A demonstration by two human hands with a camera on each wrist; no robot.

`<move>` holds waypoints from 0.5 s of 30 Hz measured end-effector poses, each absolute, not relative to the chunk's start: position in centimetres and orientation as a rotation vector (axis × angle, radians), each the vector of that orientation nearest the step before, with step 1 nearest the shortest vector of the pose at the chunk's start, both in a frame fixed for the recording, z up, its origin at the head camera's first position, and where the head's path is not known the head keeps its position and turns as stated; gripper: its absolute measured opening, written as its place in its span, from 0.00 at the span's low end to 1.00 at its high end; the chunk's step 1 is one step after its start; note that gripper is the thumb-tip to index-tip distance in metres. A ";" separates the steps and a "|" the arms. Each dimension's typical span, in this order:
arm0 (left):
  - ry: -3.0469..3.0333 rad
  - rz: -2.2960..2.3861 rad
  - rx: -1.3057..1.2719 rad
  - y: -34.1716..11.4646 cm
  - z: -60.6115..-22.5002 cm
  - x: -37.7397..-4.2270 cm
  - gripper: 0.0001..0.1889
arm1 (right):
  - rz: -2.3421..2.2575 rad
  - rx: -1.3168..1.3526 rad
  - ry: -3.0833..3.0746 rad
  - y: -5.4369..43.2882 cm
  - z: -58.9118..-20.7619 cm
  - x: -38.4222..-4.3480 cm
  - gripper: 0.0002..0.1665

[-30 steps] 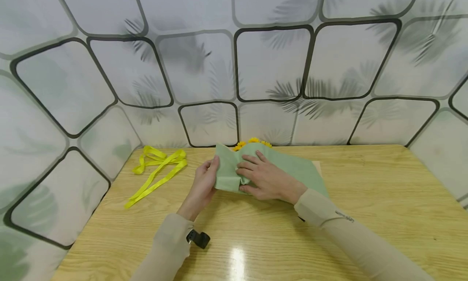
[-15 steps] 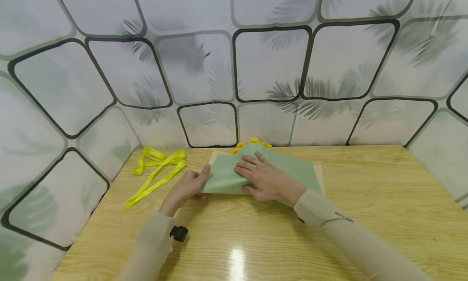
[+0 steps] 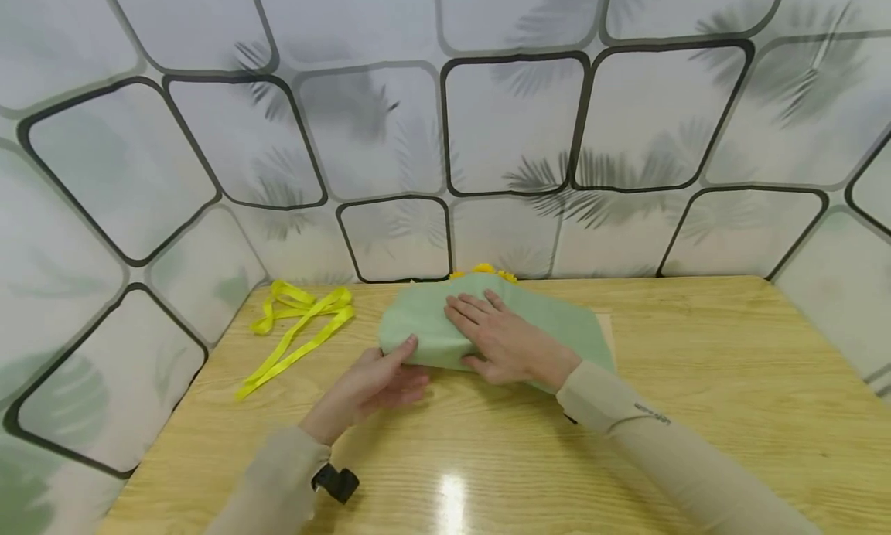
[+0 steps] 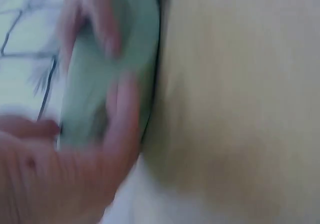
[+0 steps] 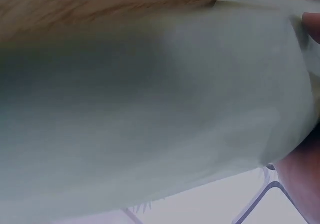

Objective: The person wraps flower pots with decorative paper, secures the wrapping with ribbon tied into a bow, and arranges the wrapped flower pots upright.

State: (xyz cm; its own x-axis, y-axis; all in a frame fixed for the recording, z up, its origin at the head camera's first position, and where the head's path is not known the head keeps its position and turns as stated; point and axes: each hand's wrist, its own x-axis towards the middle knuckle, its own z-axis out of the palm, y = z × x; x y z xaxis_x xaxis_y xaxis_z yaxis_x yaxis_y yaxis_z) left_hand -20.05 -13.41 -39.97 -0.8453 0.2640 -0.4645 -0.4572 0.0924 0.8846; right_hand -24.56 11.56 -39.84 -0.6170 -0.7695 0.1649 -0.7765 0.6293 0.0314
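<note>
A sheet of light green wrapping paper (image 3: 564, 318) lies near the table's far edge in the head view, its left end curving over. Yellow flower heads (image 3: 485, 268) peek out behind its top edge; the rest of them is hidden. My right hand (image 3: 511, 342) rests on the paper with fingers extended. At the paper's lower left edge, my left hand (image 3: 372, 384) touches the green surface with its thumb, its other fingers extended below the edge. The left wrist view, blurred, shows the left thumb (image 4: 125, 108) over the paper. In the right wrist view, green paper (image 5: 165, 114) fills the middle.
A tangled yellow ribbon (image 3: 306, 315) lies on the table at the left. A beige layer (image 3: 605, 330) shows past the paper's right end. A patterned curtain (image 3: 515, 125) stands behind the wooden table (image 3: 696, 411).
My left hand has moved left along the paper, then back right and lower. The folded left part of the paper was opened out and now curves over again. The right hand stays in place.
</note>
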 end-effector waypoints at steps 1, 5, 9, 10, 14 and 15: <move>1.820 1.891 -0.265 -12.8 -40.3 -19.8 0.30 | 0.064 1.282 -2.689 11.5 -39.9 -24.6 0.46; 1.693 2.118 -0.501 -10.8 -40.9 -18.9 0.23 | 0.068 1.271 -2.684 11.4 -40.0 -24.6 0.48; 1.620 2.191 -0.495 -9.7 -40.5 -18.7 0.35 | 0.087 1.271 -2.678 11.2 -40.0 -24.6 0.50; 1.610 2.204 -0.471 -9.4 -40.3 -18.8 0.39 | 0.092 1.270 -2.681 11.2 -40.0 -24.6 0.51; 1.588 2.284 -0.469 -7.7 -40.5 -19.3 0.39 | 0.104 1.258 -2.704 11.2 -40.0 -24.6 0.52; 1.592 2.315 -0.515 -7.3 -40.6 -19.3 0.36 | 0.095 1.261 -2.710 11.2 -40.0 -24.6 0.52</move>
